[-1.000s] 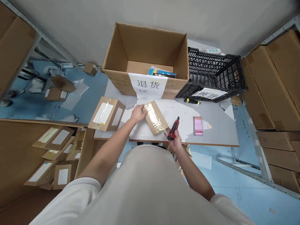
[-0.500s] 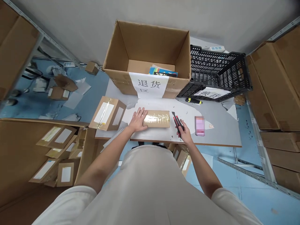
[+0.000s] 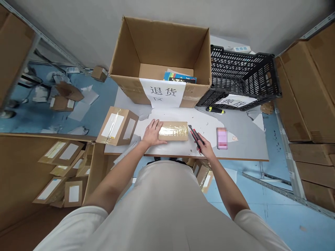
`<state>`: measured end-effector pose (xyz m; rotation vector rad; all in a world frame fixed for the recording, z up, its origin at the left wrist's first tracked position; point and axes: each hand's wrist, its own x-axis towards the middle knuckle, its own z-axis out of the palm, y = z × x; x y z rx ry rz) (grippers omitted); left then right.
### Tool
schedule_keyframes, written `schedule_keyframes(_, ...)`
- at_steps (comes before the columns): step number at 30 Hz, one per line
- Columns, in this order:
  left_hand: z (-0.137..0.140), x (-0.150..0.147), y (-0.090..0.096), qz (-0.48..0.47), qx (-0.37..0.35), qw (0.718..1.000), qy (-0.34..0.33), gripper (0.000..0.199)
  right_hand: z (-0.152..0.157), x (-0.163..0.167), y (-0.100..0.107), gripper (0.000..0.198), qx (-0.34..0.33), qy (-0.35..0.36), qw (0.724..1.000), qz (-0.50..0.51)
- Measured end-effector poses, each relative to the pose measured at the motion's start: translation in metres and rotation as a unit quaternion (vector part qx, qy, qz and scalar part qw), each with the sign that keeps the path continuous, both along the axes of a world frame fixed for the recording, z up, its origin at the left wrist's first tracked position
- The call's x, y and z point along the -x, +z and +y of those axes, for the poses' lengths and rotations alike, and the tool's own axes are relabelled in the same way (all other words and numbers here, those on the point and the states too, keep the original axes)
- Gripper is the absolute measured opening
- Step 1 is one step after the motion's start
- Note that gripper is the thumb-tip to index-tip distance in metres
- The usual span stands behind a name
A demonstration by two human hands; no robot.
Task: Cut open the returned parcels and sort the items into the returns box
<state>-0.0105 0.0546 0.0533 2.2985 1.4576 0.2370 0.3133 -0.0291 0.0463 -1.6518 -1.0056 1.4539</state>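
Note:
A small taped cardboard box [image 3: 173,131] lies lengthwise on the table in front of me. My left hand [image 3: 153,134] grips its left end, the thumb along the near side and the fingers at the far corner. In my right hand [image 3: 205,146] is a red and black utility knife [image 3: 195,134], its tip angled up and left toward the box's right end. Knife and box are close together; whether they touch I cannot tell. To the right of that hand lies a pink phone-like object [image 3: 222,138], partly blurred out.
A large open carton [image 3: 128,85] with colourful items inside stands at the back, beside a black plastic crate [image 3: 246,89]. Another taped parcel [image 3: 117,126] sits on the table's left. A yellow-black tool [image 3: 215,110] lies before the crate. Several parcels fill a big box [image 3: 91,170] lower left.
My left hand has shifted from the top of the small box to its left end. The knife has come nearer the box's right end. The whole view has shifted slightly.

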Motion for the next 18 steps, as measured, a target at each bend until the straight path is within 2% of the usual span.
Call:
schedule_keyframes(9,0.000,-0.001,-0.002,-0.008,0.011,1.000,0.010,0.114,0.007,-0.006,0.006,0.071,0.019,0.021,0.999,0.029)
schedule_keyframes(15,0.001,-0.001,-0.011,-0.037,-0.007,0.999,-0.002,0.113,0.008,-0.023,0.016,0.068,0.046,0.069,0.996,0.044)
schedule_keyframes(18,0.000,-0.001,-0.014,-0.040,-0.005,0.999,-0.002,0.114,-0.002,-0.025,0.017,0.064,0.088,0.124,0.987,0.044)
